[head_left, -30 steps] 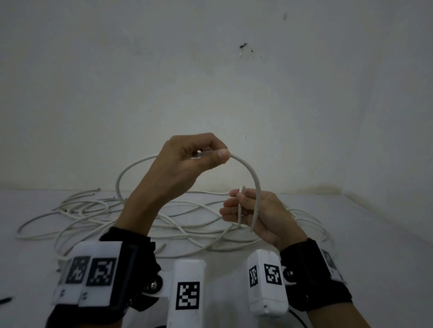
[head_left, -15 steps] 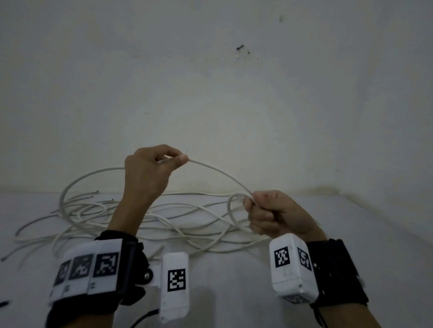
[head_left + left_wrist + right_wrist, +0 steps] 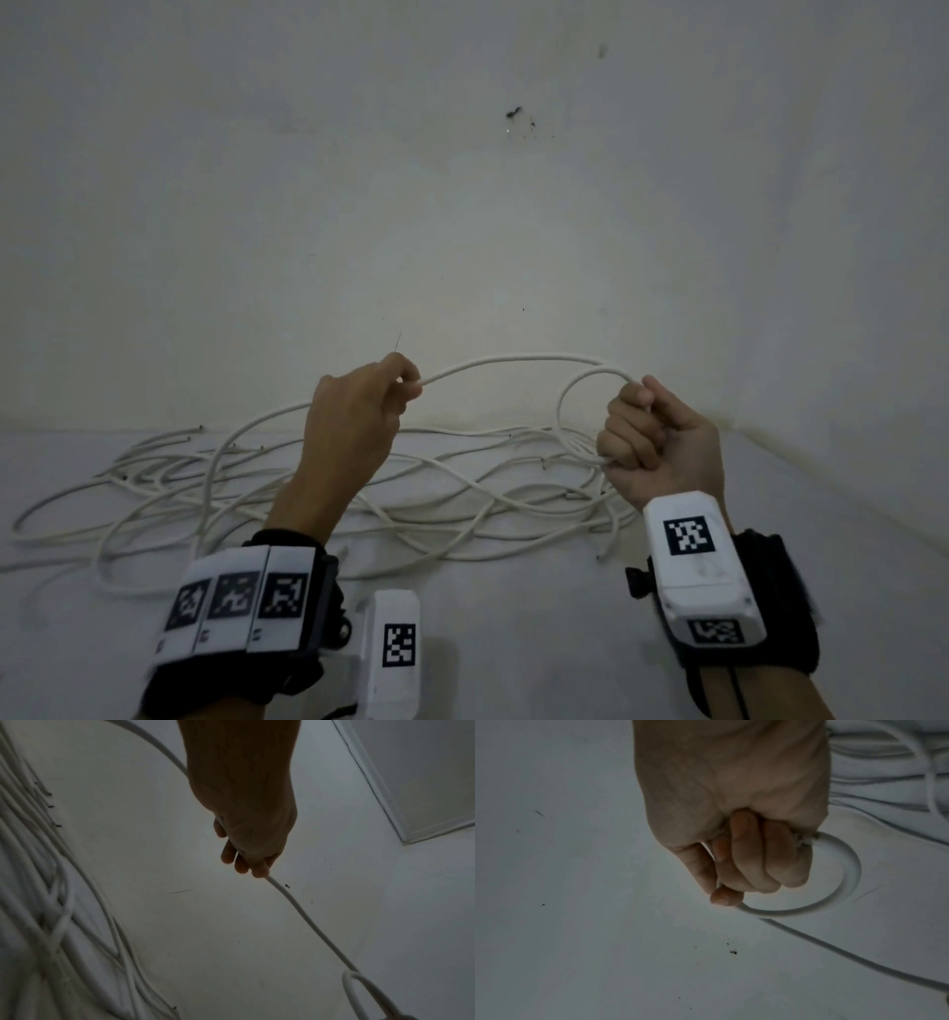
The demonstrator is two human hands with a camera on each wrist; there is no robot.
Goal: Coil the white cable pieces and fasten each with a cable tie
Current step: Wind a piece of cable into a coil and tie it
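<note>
Left hand [image 3: 354, 426] pinches the cable [image 3: 513, 358] between thumb and fingers, held up over the pile [image 3: 318, 493] on the floor [image 3: 513, 642]. It arcs over to the right hand [image 3: 662, 447], fist curled around a small loop [image 3: 844, 882].

My left hand [image 3: 354, 426] pinches a white cable [image 3: 503, 360] and holds it raised in front of the wall [image 3: 462, 205]. From there the cable arches over to my right hand [image 3: 662, 442], which grips it in a fist, with one small loop [image 3: 567, 406] standing out beside the knuckles. More white cable pieces [image 3: 308, 493] lie tangled on the white surface [image 3: 513, 642] along its far edge, beneath both hands
</note>
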